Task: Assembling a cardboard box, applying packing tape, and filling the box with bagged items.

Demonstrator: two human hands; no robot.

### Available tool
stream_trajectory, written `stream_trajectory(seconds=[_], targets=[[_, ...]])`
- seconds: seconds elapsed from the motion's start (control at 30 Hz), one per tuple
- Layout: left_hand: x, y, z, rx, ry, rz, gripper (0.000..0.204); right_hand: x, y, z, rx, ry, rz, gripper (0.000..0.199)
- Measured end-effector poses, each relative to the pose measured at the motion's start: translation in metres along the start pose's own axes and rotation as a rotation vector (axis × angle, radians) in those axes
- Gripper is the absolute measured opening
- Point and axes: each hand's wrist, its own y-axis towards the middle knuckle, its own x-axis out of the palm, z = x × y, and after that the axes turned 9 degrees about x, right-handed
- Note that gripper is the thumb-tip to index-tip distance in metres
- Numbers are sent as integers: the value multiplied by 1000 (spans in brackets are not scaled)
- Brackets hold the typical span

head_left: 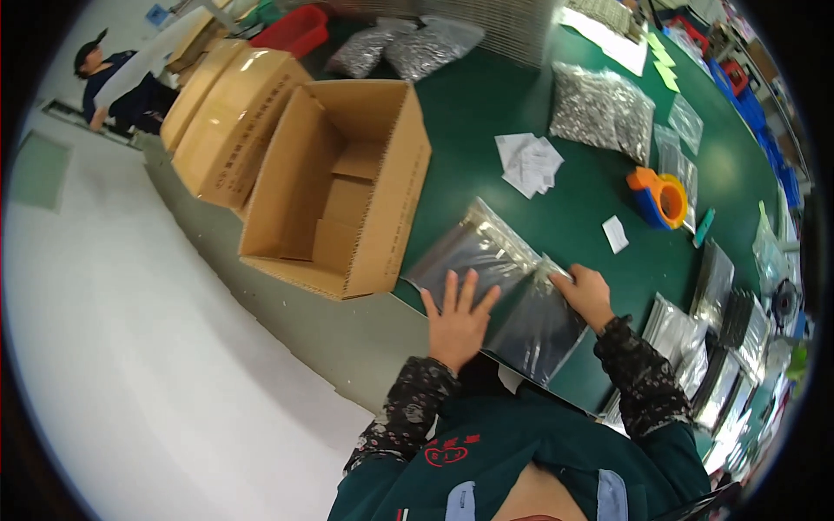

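Observation:
Two clear plastic bags with dark flat contents lie side by side at the table's near edge. My left hand [460,326] rests with spread fingers on the near end of the left bag [473,252]. The right bag [540,326] is pinched at its upper corner by my right hand [584,293], whose fingers are closed on the plastic. Just left of the bags stands an open, unfilled cardboard box [391,208].
A taped carton [239,122] stands behind the box. On the green table [486,113] are paper slips [528,163], a bag of small metal parts [602,113], an orange-and-blue tape dispenser [660,198] and several filled plastic bags [678,334] at right. Another person [122,82] is at far left.

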Motion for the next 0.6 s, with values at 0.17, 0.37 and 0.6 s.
stream_trajectory(seconds=[0.17, 0.37, 0.6], targets=[[4, 14, -24, -57, 91, 53, 51, 13, 10, -22, 74, 42, 34, 50], [8, 31, -22, -138, 109, 49, 53, 4, 4, -36, 166, 2, -108, 49], [26, 41, -24, -197, 374, -119, 59, -50, -56, -12, -311, -52, 494, 46]])
